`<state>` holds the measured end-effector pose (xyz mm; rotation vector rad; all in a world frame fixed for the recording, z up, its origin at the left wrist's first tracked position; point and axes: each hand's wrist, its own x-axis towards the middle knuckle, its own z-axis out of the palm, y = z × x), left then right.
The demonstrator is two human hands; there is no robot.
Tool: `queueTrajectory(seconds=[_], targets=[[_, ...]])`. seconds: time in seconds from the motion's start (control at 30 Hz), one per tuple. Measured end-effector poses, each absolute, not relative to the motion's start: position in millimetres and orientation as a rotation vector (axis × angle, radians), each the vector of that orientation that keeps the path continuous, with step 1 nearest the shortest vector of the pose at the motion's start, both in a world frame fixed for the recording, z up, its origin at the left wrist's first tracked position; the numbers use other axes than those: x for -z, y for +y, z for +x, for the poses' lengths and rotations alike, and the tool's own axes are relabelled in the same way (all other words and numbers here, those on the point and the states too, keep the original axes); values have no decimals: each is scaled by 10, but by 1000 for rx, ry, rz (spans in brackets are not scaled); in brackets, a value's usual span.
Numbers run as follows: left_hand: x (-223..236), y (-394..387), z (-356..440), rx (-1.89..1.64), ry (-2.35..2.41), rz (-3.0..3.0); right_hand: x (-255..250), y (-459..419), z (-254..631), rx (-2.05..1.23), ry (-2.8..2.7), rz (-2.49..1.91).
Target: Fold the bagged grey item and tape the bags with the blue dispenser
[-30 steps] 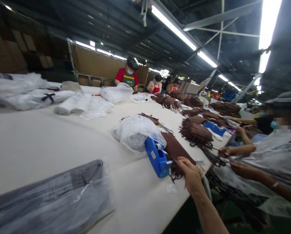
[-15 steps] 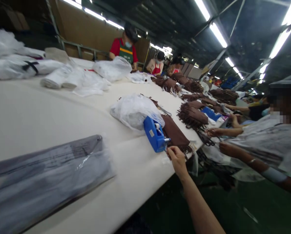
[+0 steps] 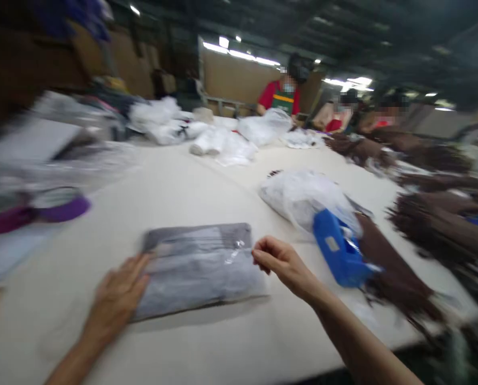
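Observation:
A folded grey fabric piece in a clear plastic bag (image 3: 201, 270) lies flat on the table in front of me. My left hand (image 3: 121, 291) rests on its left end, fingers stretched out and slightly blurred. Just off the bag's right end is my right hand (image 3: 277, 259), thumb and fingers pinched together. Whatever sits in that pinch, if anything, is too small to make out. To the right of this hand stands a blue tape dispenser (image 3: 337, 248), beside a brown fringed scarf (image 3: 387, 267).
A white plastic bag (image 3: 309, 198) lies behind the dispenser. Purple tape rolls (image 3: 62, 206) stand at the left, near blurred plastic packaging. Crumpled plastic (image 3: 223, 144) lies farther back. Brown fringed pieces (image 3: 443, 224) are piled at the right. A co-worker (image 3: 281, 99) stands across the table (image 3: 175, 182).
My view has swung left. My right hand has left the tape dispenser and come to the bag's right end. My left hand has come into view on the bag's left end.

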<state>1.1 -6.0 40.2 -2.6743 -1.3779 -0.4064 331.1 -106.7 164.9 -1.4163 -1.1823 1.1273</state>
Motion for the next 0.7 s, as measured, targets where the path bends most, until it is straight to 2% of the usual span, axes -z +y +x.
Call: queueTrajectory(seconds=[0.13, 0.4, 0.7], targets=[[-400, -22, 105, 213, -1622, -2708, -1514, -602, 3005, -1212, -1654, -1486], [-425, -88, 152, 394, -1787, -2755, -1597, 185, 2200, -1245, -2432, -1326], [-413, -74, 165, 474, -1793, -2729, -1144, 628, 1769, -850, -2707, -1614]])
